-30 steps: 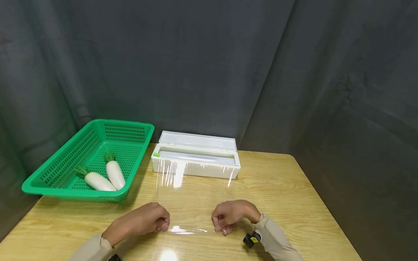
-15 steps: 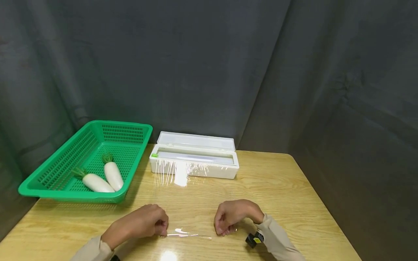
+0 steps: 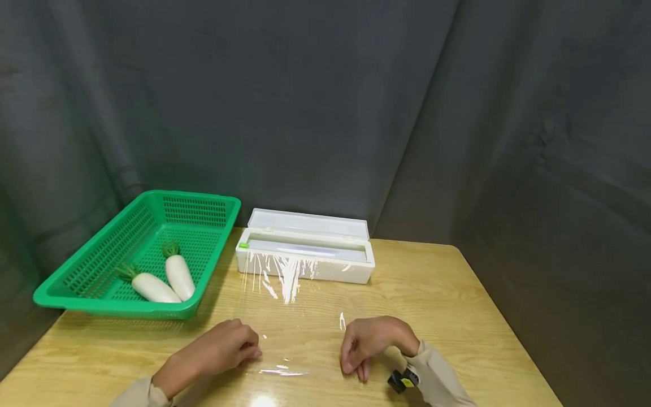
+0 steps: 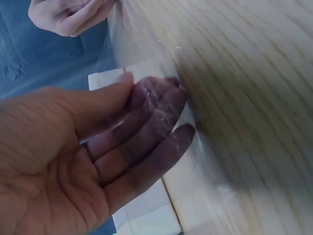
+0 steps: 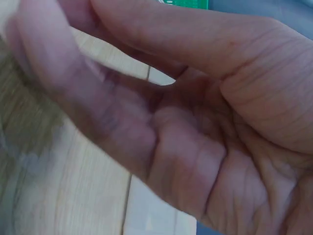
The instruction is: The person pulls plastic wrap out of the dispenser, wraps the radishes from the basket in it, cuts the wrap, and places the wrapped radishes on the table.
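Note:
A sheet of clear plastic wrap stretches from a white wrap dispenser box toward me, low over the wooden table. My left hand pinches its near edge at the left; in the left wrist view, film clings over the fingers of that hand and the thumb meets the index finger. At the right side my right hand points down with thumb and index close together at the film's near corner. Its fingertips run out of the right wrist view, where the palm fills most of the frame.
The box's lid is up, with a small green slider at the rim's left end. Left of it stands a green plastic basket holding two white radishes with cut green tops. Dark curtains surround the wooden table.
My right hand has shifted slightly right and toward me, with the hands now farther apart. The film's near edge has dropped closer to me, and its glints have shifted. Box and basket stay put.

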Tool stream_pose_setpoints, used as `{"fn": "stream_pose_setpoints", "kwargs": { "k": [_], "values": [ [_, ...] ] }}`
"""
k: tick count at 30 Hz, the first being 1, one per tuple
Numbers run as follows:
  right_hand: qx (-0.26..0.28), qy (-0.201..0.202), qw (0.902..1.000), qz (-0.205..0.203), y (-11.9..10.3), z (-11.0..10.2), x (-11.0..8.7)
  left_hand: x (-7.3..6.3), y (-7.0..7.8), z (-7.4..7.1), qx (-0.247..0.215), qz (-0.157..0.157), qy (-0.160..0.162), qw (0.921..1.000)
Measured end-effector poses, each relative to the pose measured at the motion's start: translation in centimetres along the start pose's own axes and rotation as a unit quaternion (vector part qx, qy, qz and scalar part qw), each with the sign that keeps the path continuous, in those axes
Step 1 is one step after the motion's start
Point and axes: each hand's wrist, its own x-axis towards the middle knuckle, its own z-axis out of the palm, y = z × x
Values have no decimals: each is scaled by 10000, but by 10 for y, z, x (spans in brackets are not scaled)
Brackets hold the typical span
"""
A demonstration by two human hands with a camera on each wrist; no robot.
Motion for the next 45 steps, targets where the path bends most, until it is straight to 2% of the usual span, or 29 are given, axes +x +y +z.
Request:
{"fn": "stream_pose_setpoints", "kwargs": {
  "k": [4,8,12,17,20,22,26,30,37,45],
  "values": [
    [-524,-83,9985,-109,0,1,0,-4,-4,4,132,-127,269,9995],
    [-810,-86,9967,-62,-2,1,-1,-12,-8,6,575,-211,600,9963],
    [-851,6,9963,-99,-3,-5,-8,-15,-10,8,1102,-497,796,9895],
    [-1037,140,9912,-813,-5,-20,-14,-15,-7,15,1578,-1250,955,9749],
    [-1296,450,9825,-1263,-6,-30,-14,-14,-5,19,1742,-1706,1087,9637],
    [-1521,784,9744,-1456,-7,-35,-12,-13,-5,20,1827,-1885,1204,9574],
    [-1652,1408,9635,-1564,-11,-44,-6,-15,-5,21,1931,-1938,1412,9514],
    [-1547,1818,9567,-1663,-15,-50,1,-19,-7,19,1925,-1879,1461,9520],
    [-1574,2462,9352,-2001,-21,-55,14,-25,-7,20,2019,-1821,1523,9502],
    [-1312,2913,9287,-1884,-24,-62,21,-17,-6,14,1579,-1908,2206,9434]
  ]
}}
